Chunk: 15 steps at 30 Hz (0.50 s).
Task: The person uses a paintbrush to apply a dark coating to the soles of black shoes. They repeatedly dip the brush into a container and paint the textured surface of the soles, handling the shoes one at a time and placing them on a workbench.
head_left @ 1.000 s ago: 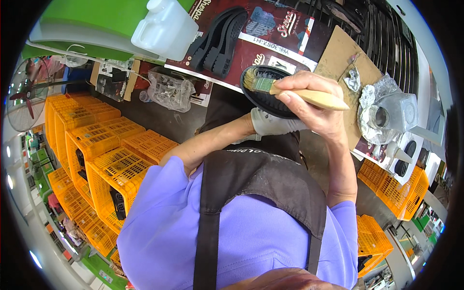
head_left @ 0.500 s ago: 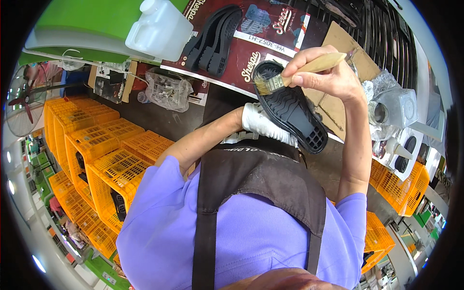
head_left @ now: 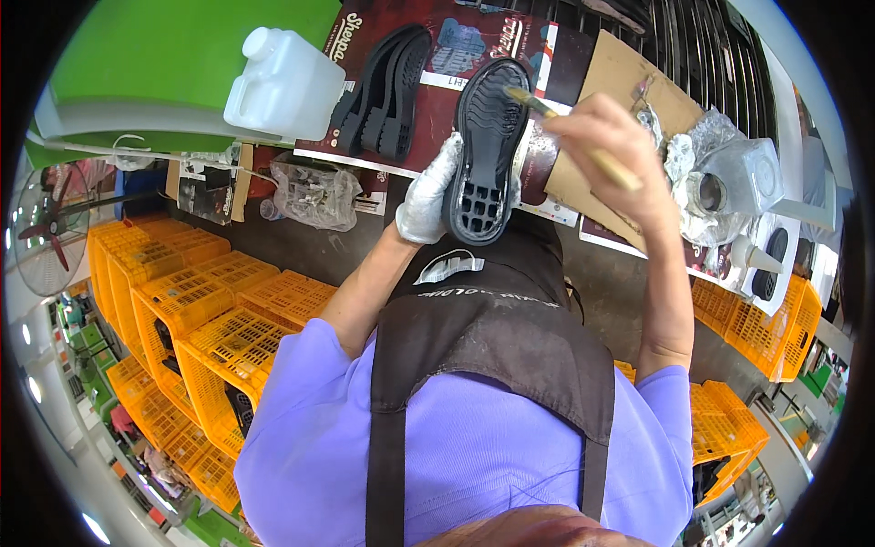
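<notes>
Working clockwise off my feed, left to right. Orange plastic mesh crates (head_left: 232,346) stacked between 8 and 9 o'clock; dark pieces inside, too small to make out. Translucent white plastic jug (head_left: 287,87), near 11. Two black ridged shoe soles (head_left: 394,118) overlap at 11:30, one partly covering the other. Left hand (head_left: 427,201), white-gloved, at 12, grips a black rubber shoe sole (head_left: 483,150) lying toward 1, gridded end low; I lose most of its fingers behind the sole. Right hand (head_left: 620,150), bare, at 2, holds a pale wooden-handled brush (head_left: 615,170), mid-handle covered; fingers blurred. Bristles sit over the sole's upper part; can't tell whether they touch. Clear square plastic container (head_left: 749,178), about 2:30, crumpled wrap beside it.
</notes>
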{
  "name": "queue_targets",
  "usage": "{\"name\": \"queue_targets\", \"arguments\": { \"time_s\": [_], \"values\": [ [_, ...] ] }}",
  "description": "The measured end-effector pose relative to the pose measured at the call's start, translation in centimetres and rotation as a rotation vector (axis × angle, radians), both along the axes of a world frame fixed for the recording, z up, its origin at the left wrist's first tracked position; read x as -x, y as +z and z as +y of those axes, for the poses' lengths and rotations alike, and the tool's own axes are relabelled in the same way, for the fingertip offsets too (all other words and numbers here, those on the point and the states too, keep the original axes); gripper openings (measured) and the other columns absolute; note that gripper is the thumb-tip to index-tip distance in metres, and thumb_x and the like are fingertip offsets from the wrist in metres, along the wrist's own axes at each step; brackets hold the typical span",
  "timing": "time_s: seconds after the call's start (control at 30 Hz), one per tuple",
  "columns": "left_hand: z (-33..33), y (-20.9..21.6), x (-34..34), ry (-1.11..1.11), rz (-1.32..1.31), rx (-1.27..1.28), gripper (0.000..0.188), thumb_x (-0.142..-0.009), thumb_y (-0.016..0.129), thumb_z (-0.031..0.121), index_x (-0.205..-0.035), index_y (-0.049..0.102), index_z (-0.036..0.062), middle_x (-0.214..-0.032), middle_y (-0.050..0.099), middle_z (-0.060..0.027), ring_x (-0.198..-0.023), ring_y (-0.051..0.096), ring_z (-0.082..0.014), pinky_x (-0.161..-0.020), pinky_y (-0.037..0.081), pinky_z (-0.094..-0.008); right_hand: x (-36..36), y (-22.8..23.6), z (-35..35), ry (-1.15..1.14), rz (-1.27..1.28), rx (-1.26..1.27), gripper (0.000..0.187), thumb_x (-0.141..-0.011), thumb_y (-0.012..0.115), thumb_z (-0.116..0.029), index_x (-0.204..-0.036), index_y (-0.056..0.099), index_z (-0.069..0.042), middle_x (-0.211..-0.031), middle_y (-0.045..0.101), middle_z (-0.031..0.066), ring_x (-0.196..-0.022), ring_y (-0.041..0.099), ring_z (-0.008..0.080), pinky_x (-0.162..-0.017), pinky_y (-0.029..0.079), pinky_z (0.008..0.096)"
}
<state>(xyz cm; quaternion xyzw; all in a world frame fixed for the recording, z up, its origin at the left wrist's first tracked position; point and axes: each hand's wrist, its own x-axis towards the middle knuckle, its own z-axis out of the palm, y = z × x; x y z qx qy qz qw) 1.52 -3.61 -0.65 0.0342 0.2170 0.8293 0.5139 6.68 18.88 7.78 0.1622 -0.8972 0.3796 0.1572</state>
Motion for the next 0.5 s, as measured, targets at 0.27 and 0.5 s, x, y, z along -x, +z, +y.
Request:
{"name": "queue_targets", "arguments": {
  "time_s": [0.27,0.5],
  "values": [
    [0.2,1.7,0.7,0.077,-0.119,0.073,0.061,-0.094,0.026,0.049,-0.127,0.04,-0.001,-0.113,0.055,-0.0191,-0.095,0.059,-0.0284,-0.086,0.048,-0.0386,-2.4,-0.6,-3.6,0.369,-0.137,0.299,0.028,-0.07,0.068,0.0,-0.096,0.065,-0.01,-0.082,0.058,0.0063,-0.076,0.058,0.0195,-0.065,0.049,0.0302],
    [-0.2,2.2,0.3,-0.1,-0.089,0.056,0.065,-0.092,0.026,0.052,-0.123,0.044,-0.002,-0.095,0.059,-0.0234,-0.073,0.062,-0.0288,-0.062,0.053,-0.036,-0.3,-1.5,0.3,-0.082,0.021,-0.073,0.02,-0.075,0.061,0.0,-0.094,0.063,-0.004,-0.076,0.054,0.0088,-0.067,0.056,0.0238,-0.061,0.047,0.033]
  ]
}}
